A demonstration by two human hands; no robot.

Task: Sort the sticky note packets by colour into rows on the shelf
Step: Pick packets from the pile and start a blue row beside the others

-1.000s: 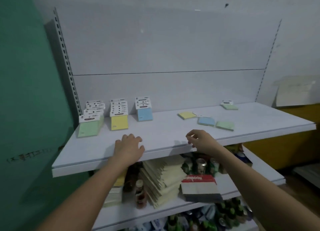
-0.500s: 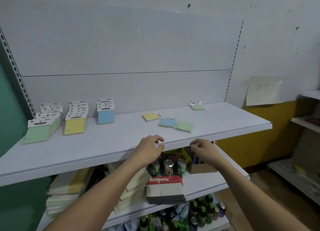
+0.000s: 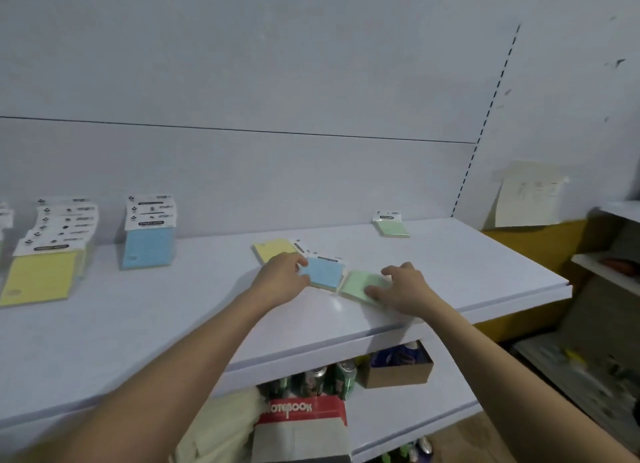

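1. The white shelf [image 3: 450, 275] is the thing to go by; both of the person's arms reach over its front edge.
2. The left hand [image 3: 280, 280] lies on the shelf top near the middle, its fingers curled loosely with the tips on the left edge of a loose blue packet [image 3: 323, 273]. I cannot tell whether it is gripping the packet or only touching it.
3. The right hand [image 3: 403, 284] lies just to the right, fingers spread flat over the right end of a loose green packet [image 3: 358, 284], pressing on top and not closed around it.
4. The blue and green packets lie flat, side by side and touching at their near corners, a little back from the shelf's front edge.
5. A loose yellow packet [image 3: 273, 249] lies flat just behind the left hand, partly covered by it.
6. Another green packet [image 3: 391, 225] lies alone toward the back right of the shelf, close to the rear wall and well apart from the hands.
7. On the left part of the shelf, a row of blue packets [image 3: 149, 240] runs back toward the rear wall, the white header cards overlapping.
8. Farther left is a longer row of yellow packets [image 3: 45, 272], running from near the front to the back.
9. On the lower shelf below sit a red and white notebook pack [image 3: 301, 424], some cans [image 3: 343, 376] and a small brown box [image 3: 398, 372].
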